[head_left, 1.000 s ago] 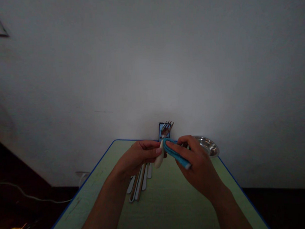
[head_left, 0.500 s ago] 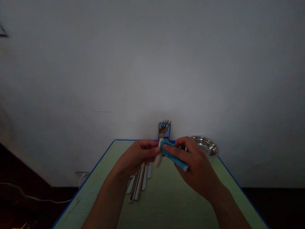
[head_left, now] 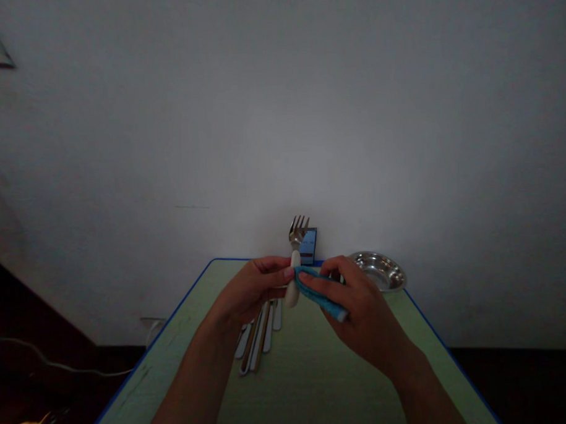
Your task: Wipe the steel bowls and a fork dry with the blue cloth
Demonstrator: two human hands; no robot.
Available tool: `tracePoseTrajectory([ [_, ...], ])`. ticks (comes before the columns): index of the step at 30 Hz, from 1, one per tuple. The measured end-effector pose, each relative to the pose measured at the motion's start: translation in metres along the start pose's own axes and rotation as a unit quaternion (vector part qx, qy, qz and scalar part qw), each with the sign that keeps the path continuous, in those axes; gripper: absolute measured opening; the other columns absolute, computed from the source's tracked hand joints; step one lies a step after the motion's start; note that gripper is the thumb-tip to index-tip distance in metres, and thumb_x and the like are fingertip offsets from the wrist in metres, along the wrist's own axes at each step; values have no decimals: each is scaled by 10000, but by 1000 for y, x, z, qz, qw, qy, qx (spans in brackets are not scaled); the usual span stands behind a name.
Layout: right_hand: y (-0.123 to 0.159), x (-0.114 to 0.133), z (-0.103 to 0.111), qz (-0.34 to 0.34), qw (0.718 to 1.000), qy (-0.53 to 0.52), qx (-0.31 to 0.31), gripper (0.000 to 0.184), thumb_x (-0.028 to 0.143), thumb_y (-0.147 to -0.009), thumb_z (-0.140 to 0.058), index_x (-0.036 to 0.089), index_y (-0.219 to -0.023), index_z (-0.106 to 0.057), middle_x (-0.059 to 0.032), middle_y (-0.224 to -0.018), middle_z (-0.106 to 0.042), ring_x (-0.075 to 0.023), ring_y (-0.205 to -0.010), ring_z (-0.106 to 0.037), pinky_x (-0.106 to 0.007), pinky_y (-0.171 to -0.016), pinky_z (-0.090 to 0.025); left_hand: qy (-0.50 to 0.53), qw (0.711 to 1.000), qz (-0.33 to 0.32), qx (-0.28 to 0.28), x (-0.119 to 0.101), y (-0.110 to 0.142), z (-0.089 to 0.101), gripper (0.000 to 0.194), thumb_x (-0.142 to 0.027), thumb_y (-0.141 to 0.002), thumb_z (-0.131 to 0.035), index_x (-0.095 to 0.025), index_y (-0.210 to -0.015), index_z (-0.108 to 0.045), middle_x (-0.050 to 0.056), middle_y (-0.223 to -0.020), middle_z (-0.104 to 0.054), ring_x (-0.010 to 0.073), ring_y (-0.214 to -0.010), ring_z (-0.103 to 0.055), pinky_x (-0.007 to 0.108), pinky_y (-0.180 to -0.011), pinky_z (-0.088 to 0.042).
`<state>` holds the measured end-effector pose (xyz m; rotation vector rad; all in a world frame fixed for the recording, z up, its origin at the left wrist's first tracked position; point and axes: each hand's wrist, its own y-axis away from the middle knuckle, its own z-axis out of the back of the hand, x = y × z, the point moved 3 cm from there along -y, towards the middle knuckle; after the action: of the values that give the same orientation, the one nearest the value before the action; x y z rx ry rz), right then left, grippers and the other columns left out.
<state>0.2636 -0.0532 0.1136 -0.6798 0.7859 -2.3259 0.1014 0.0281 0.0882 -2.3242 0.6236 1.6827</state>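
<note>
A fork [head_left: 293, 294] with a thick white handle and metal tines stands nearly upright above the table. My left hand [head_left: 258, 287] grips its handle from the left, thumb and fingers closed on it. From the right, my right hand [head_left: 353, 302] pinches a folded blue cloth [head_left: 320, 295], whose end presses against the middle of the handle. Below my left hand several pieces of cutlery [head_left: 257, 343] lie on the table, their upper ends hidden behind it.
The pale green table [head_left: 311, 372] has a blue edge and meets a bare wall [head_left: 279, 113]. A phone [head_left: 308, 247] leans on the wall behind the fork. At the back right sits a shiny metal bowl [head_left: 382, 271]. A white cable [head_left: 60, 362] hangs at the left.
The fork has shifted slightly left and its head turned, so the tines now show more broadly against the wall. The cloth moved from the handle's top down to its middle.
</note>
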Motion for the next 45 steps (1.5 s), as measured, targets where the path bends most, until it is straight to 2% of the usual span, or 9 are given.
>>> tracePoseTrajectory([
  [12,0,1,0,2,1000,1,10,500,29,-786,-505,255,-1226,-576,-63,-986,-489,-183,-894,-471,-346,-759,-441,19,1000,-5,9,-1,-1,0,340,-254,-535,-861,-132,-830,-746,54,-757,-737,126,-615,-639,226,-587,-514],
  [21,0,2,0,5,1000,-3,21,467,36,-794,-504,232,-1208,-592,-70,-991,-493,-189,-899,-471,-350,-765,-432,34,999,-7,-9,-2,-1,-1,368,-262,-490,-883,-130,-806,-747,59,-760,-743,125,-602,-647,214,-562,-537],
  [31,0,0,0,13,1000,-7,24,481,22,-778,-524,253,-1194,-596,-60,-993,-497,-183,-893,-467,-350,-760,-434,53,998,-14,4,-2,-3,-1,342,-246,-535,-862,-121,-830,-741,69,-785,-745,128,-607,-650,212,-548,-541],
  [37,-1,1,-1,20,999,-6,24,474,19,-776,-535,251,-1185,-601,-58,-993,-499,-186,-902,-465,-344,-763,-434,61,998,-24,13,-4,-3,-1,261,-220,-625,-814,-112,-846,-729,68,-751,-736,132,-623,-661,212,-573,-550],
  [45,-1,3,1,22,999,-4,45,455,44,-790,-555,268,-1183,-600,-50,-998,-503,-185,-907,-459,-339,-763,-428,79,996,-25,20,-5,-6,0,256,-235,-618,-820,-126,-830,-726,47,-706,-726,125,-604,-660,194,-557,-552],
])
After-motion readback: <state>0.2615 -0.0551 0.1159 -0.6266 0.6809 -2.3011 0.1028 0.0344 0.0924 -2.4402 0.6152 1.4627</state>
